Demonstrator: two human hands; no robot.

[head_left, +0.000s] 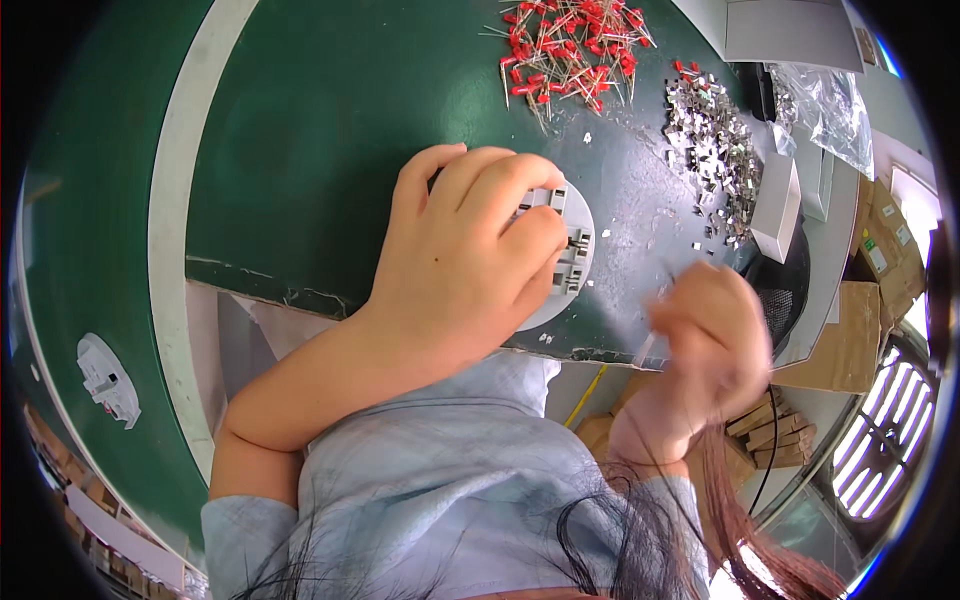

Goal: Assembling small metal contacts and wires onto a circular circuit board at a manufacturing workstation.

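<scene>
My left hand [470, 220] lies over a round pale-grey plastic disc [575, 205] near the bench's front edge. Its fingers curl across the disc and grip it, hiding the left part. Small rectangular holders with dark slots stand up from the disc's visible right side. To the right, my right hand [715, 325] is smeared by motion, with its fingers bent. Something thin and pale shows beside its fingers, too blurred to name, and I cannot tell whether it is held. Beyond that hand lies a pile of small shiny metal pieces [710, 140].
A heap of red LEDs with long wire leads [575, 50] lies at the back of the green bench [300, 120]. White open boxes [775, 205] and a clear plastic bag [825, 110] stand at right. Another white plastic part [105, 380] rests on the left bench.
</scene>
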